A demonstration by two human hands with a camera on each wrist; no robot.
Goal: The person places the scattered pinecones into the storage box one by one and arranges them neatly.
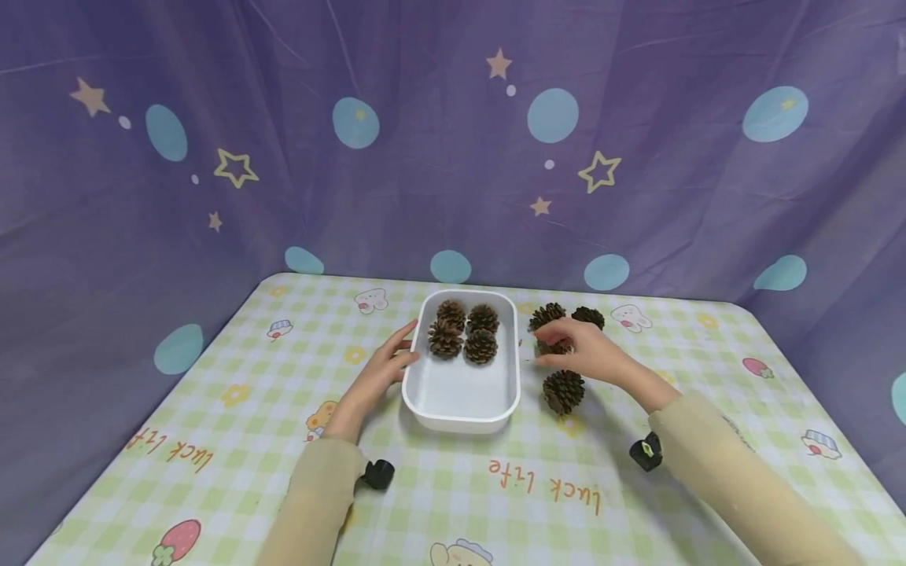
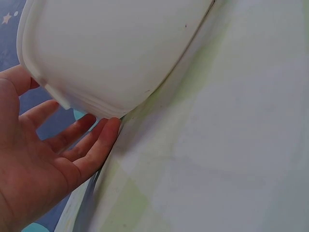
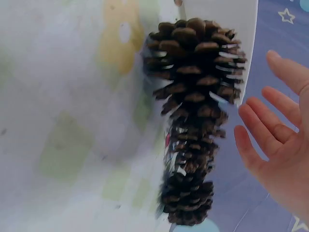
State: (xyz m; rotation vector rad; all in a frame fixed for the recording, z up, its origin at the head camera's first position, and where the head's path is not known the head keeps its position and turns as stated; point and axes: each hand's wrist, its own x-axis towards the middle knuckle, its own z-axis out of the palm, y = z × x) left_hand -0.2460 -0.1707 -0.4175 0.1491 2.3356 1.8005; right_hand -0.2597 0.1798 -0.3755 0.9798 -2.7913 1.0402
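Note:
A white rectangular tray (image 1: 463, 397) stands on the table with several brown pinecones (image 1: 481, 347) grouped in its far half. My left hand (image 1: 378, 373) rests against the tray's left side; in the left wrist view its loosely extended fingertips touch the tray wall (image 2: 111, 53). To the right of the tray, my right hand (image 1: 583, 350) hovers over a partly hidden pinecone (image 1: 552, 347), thumb and fingers spread apart. Other loose pinecones lie around it, one nearer (image 1: 564, 391) and two farther back (image 1: 547, 315). The right wrist view shows the hand (image 3: 280, 130) apart from the pinecones (image 3: 195, 63), holding nothing.
A green-and-white checked cloth (image 1: 233, 456) with cartoon prints covers the table. Behind it hangs a purple curtain (image 1: 453, 196) with stars and blue dots. Each wrist carries a small black device (image 1: 378, 474).

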